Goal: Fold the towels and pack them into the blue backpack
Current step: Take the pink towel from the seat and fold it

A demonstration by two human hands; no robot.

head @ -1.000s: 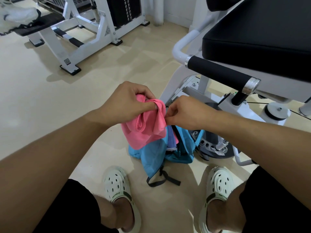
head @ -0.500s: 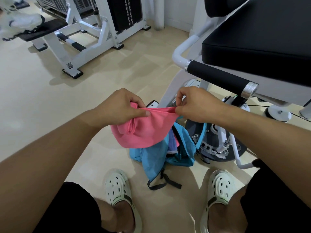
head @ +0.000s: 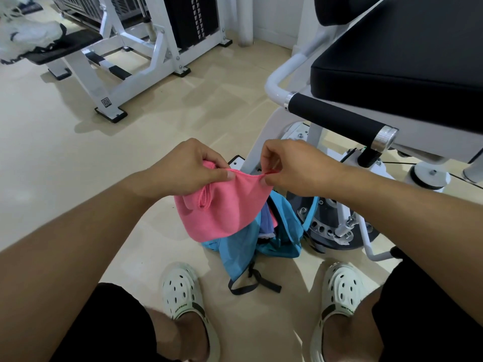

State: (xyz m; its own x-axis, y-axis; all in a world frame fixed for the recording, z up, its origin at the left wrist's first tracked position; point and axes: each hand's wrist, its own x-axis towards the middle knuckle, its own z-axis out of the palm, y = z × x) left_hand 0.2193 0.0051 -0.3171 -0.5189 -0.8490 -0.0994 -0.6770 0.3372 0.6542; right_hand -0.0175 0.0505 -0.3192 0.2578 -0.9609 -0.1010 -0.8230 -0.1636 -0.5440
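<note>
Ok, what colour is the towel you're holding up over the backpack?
Pink, plain with no pattern. The pink towel shows best in the head view, pinched between both hands.

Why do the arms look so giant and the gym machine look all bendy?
Head view: the wide-angle lens stretches whatever sits near the edges, so both forearms balloon and the white machine frame curves; the pink towel in the middle stays sharp, and soft shadows fall on the floor.

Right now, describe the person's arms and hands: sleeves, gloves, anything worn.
Both arms are bare from hand to the picture's edge; no sleeves show. The left hand and right hand wear no gloves, rings or watch. Nails are short and unpainted.
</note>
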